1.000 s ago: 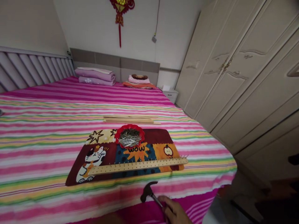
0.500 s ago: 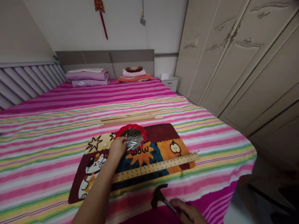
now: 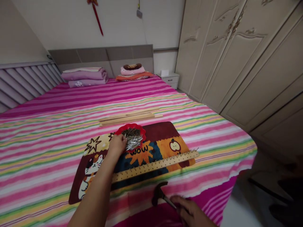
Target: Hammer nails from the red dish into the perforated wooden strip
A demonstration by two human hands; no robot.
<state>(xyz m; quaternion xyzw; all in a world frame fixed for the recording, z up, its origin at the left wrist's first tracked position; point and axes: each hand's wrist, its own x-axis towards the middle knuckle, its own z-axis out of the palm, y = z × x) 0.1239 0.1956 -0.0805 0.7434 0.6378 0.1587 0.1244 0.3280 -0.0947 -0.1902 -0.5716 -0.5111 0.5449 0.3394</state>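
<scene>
Reaching into red bowl (image 3: 129,126) of nails (image 3: 134,142), left hand (image 3: 117,145), fingers (image 3: 123,139) bent, pinch unclear, right hand (image 3: 188,208), fingers wrapped around hammer (image 3: 161,194)

One hammer (image 3: 159,193), one bowl (image 3: 143,134), one mat (image 3: 161,130), one drilled strip (image 3: 156,166), two bedding stacks (image 3: 82,76); nails (image 3: 133,140) uncountable.

**Bed (image 3: 42,151) with a mat (image 3: 163,130) near its front edge**

A bowl (image 3: 131,125) sits at the mat's far edge, with nails (image 3: 134,142) in it; the left hand (image 3: 117,145) is at its left side. Before the bowl, a strip (image 3: 156,165) runs across the mat, its right end slightly past the mat's edge, its left end behind the left forearm (image 3: 98,189). Nearer, right of centre, the right hand (image 3: 187,208) holds a hammer (image 3: 160,193). Behind the bowl lie more strips (image 3: 129,118). Folded bedding (image 3: 85,76) lies far left, a smaller pile (image 3: 132,72) to its right, both before the headboard (image 3: 130,52). A wardrobe (image 3: 213,69) stands right of the bed.
</scene>
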